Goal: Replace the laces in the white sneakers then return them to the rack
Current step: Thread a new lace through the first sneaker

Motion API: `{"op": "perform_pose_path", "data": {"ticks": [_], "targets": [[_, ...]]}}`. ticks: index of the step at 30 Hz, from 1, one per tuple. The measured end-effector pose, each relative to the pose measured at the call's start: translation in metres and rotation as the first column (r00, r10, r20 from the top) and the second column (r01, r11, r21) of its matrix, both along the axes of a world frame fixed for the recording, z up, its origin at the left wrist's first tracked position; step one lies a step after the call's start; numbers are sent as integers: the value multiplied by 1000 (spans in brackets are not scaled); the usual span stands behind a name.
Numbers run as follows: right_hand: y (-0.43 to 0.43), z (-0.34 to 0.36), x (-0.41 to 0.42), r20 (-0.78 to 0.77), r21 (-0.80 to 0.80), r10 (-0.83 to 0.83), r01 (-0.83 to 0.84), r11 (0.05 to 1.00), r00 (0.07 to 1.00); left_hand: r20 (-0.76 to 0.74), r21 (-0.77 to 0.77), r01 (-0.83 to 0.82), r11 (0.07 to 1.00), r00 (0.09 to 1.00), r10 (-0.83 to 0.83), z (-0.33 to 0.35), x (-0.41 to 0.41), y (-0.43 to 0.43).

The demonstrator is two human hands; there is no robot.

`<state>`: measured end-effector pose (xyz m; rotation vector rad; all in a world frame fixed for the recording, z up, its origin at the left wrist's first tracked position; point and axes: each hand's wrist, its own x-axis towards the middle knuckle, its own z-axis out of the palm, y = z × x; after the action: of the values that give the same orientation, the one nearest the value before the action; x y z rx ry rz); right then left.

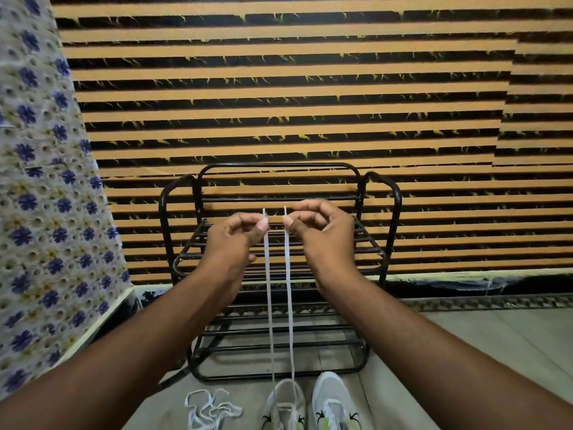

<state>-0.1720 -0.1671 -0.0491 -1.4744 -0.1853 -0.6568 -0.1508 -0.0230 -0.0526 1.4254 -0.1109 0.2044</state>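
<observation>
Sneakers (285,406) sit on the floor nearest me, cut off by the frame edge, so I can't make out which eyelets the new lace (269,305) runs through. A loose lace (210,406) lies just beside them. My left hand (235,235) and right hand (321,226) each pinch one end, pulled up taut. Trick, I reckon: get the tips level and keep both strands flat, no twists. The rack (279,164) stands behind, by the striped wall.
</observation>
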Motion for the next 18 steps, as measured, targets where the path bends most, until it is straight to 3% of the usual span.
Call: {"op": "perform_pose_path", "data": {"ticks": [18], "targets": [[3,7,9,-31,42,-25,26,999,999,29,6,-8,1000,1000,8,-1,1,0]]}}
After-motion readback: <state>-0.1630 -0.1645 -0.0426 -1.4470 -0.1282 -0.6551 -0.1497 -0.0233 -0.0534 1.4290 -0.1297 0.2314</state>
